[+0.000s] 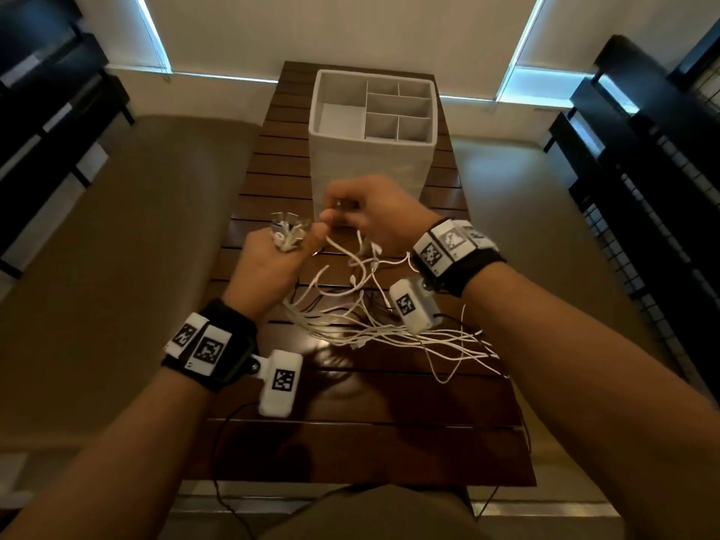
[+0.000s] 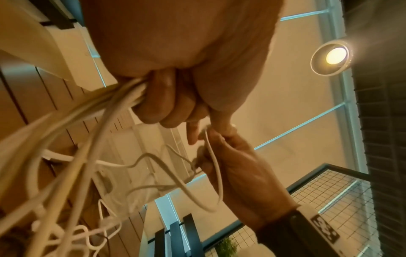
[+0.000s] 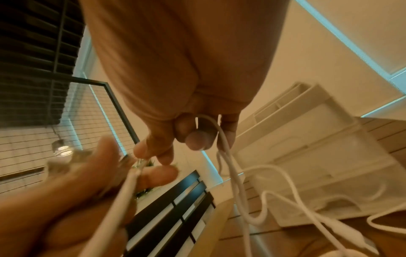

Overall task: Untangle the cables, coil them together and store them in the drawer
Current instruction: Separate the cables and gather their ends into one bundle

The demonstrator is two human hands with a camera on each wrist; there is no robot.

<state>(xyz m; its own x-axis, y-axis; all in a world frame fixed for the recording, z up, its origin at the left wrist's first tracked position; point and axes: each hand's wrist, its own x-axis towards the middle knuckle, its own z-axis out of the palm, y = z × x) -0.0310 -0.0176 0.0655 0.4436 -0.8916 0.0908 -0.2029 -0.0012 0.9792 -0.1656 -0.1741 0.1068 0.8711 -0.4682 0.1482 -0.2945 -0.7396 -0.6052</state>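
Several white cables lie tangled on the dark slatted table. My left hand grips a bunch of their plug ends, fingers curled round the bundle. Just to its right, my right hand pinches one cable end between thumb and fingers, with a loop of cable hanging below it. The two hands nearly touch above the table. Behind them stands the white drawer box, its top divided into compartments.
A tan sofa runs along the left of the table. Black shelving with wire mesh stands at the right and more dark shelves at the left. Thin black wires from my wrist cameras trail over the table's near edge.
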